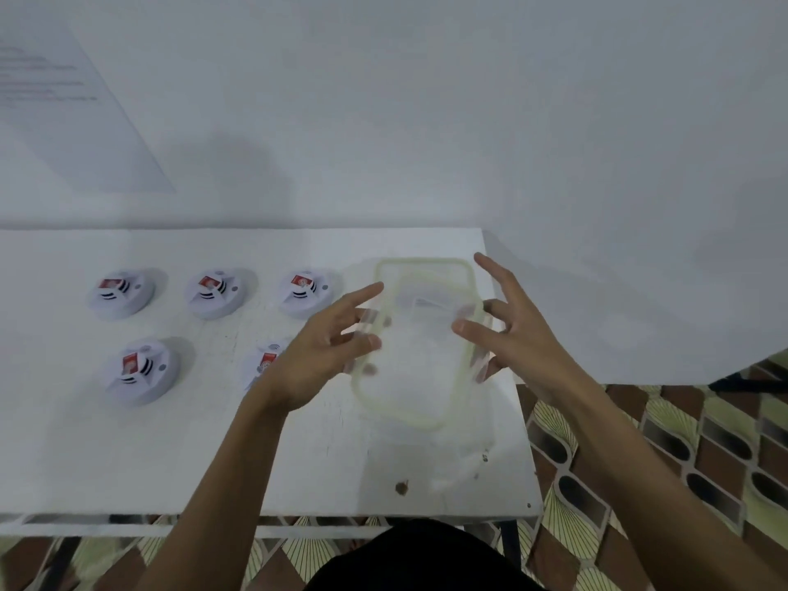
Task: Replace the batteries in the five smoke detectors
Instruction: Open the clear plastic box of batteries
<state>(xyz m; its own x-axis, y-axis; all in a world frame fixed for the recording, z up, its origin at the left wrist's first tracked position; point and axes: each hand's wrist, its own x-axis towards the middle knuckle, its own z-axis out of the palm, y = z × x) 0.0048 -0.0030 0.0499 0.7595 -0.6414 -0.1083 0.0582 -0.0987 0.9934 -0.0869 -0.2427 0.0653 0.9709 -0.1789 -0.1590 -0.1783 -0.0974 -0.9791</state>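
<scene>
1. Behind the table, a plain white wall (426, 121) fills the upper half of the view, with a printed sheet of paper (64, 113) stuck to it at the left; the print is too blurred to read.
2. A white table (213, 462) stands against the wall, its right edge over a floor (682, 441) tiled in brown and green.
3. A clear plastic lid (420, 339) with a pale green seal is at the table's right end, between the two hands. It is blurred, and whether it touches the table cannot be told.
4. The left hand (328, 347) holds the lid's left edge: the forefinger points outward, and the other fingers curl at the rim, showing through the plastic.
5. The right hand (507, 330) grips the lid's right edge the same way, forefinger raised and thumb reaching across the rim.
6. Five white smoke detectors (121, 292) lie on the left part of the table, three in the far row and two nearer. Each carries a red-and-white piece on top. The left wrist partly hides the near-right one, and no hand touches any of them.
</scene>
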